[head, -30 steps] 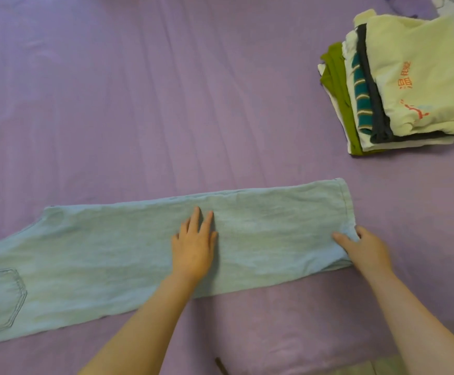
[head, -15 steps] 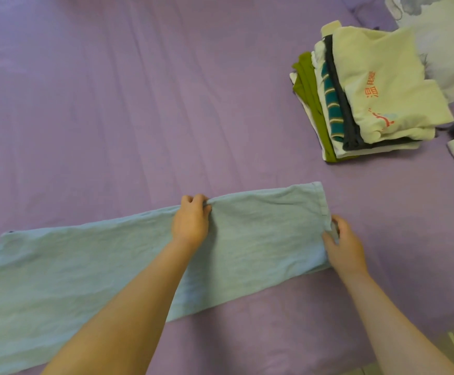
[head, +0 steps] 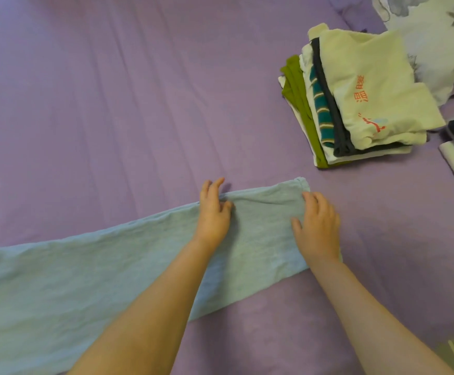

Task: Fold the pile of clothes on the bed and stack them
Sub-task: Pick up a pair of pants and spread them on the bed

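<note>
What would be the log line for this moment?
left hand: pinches jeans far edge | right hand: on cuff end | stack: untouched

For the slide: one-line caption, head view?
Both hands, left hand and right hand, on light blue trousers beside folded stack.

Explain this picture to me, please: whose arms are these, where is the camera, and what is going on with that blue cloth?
There is no machine here, only a person's two bare arms. The camera sits on the person's head and looks forward and down, so the arms reach in from the bottom edge.

The surface is a bed with a purple sheet. Across it lies a long pair of light blue trousers, spread flat. The left hand takes a grip on the far edge of the trouser leg, its fingers curled over the fabric. The right hand rests on the leg near the hem with its fingers fairly straight.

To the upper right sits a stack of folded clothes, a pale shirt with red print on top.
</note>
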Demonstrator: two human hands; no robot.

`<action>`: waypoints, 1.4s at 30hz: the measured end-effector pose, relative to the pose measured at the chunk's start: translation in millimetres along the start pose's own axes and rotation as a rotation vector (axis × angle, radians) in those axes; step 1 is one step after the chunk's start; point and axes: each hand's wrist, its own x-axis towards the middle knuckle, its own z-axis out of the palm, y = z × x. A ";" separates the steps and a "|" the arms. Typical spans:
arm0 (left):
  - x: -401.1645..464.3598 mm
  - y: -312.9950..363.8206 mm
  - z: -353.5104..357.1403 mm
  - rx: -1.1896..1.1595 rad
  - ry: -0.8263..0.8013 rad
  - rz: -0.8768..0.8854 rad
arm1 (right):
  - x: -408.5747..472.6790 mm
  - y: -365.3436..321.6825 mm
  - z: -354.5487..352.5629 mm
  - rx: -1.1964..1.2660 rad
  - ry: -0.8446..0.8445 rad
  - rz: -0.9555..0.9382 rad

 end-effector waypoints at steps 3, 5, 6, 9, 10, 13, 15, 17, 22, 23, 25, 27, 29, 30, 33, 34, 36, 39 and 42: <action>-23.2 -14.7 -17.4 0.126 0.119 0.032 | -15.6 -32.6 6.2 -0.094 -0.065 -0.149; -46.7 -34.4 -37.4 0.222 0.140 -0.002 | -28.9 -54.4 13.3 -0.192 -0.164 -0.223; -58.5 -46.8 -48.6 0.311 0.145 -0.015 | -35.3 -65.5 17.3 -0.234 -0.218 -0.272; -96.2 -87.7 -85.2 0.727 0.067 -0.107 | -63.3 -104.8 34.3 -0.275 -0.428 -0.420; -108.9 -100.8 -97.7 0.831 0.022 -0.163 | -75.6 -119.1 41.2 -0.293 -0.495 -0.444; -142.7 -136.5 -135.5 0.920 -0.047 -0.273 | -110.3 -160.8 60.2 -0.353 -0.547 -0.409; -160.6 -156.5 -164.9 0.923 -0.036 -0.319 | -128.0 -189.9 70.7 -0.369 -0.545 -0.425; -177.5 -175.4 -195.8 0.918 -0.007 -0.375 | -144.5 -220.7 81.2 -0.392 -0.569 -0.510; -214.2 -227.2 -272.7 0.839 0.074 -0.496 | -190.5 -309.8 109.6 -0.423 -0.653 -0.733; -221.0 -237.5 -287.6 0.825 0.087 -0.516 | -200.2 -328.0 115.1 -0.429 -0.657 -0.758; -234.7 -257.3 -317.8 0.819 0.118 -0.528 | -219.6 -364.0 126.7 -0.433 -0.661 -0.794; -246.7 -275.4 -347.9 0.810 0.183 -0.521 | -237.8 -399.2 136.7 -0.428 -0.661 -0.841; -257.3 -291.7 -380.3 0.779 0.291 -0.525 | -254.7 -433.1 147.5 -0.415 -0.647 -0.902; -261.9 -300.0 -397.2 0.775 0.346 -0.531 | -263.0 -449.1 152.9 -0.411 -0.636 -0.933; -273.6 -324.8 -445.3 0.775 0.493 -0.573 | -284.9 -491.7 168.3 -0.395 -0.614 -0.989; -277.1 -332.5 -458.7 0.747 0.527 -0.599 | -291.1 -504.3 173.2 -0.378 -0.608 -0.983; -283.1 -346.9 -478.2 0.690 0.544 -0.641 | -302.2 -524.2 184.0 -0.348 -0.605 -0.940; -290.2 -367.8 -495.2 0.604 0.527 -0.700 | -314.6 -541.0 201.4 -0.422 -0.643 -0.896; -289.8 -384.2 -510.6 0.345 0.561 -0.780 | -310.2 -553.6 213.1 -0.512 -0.662 -0.887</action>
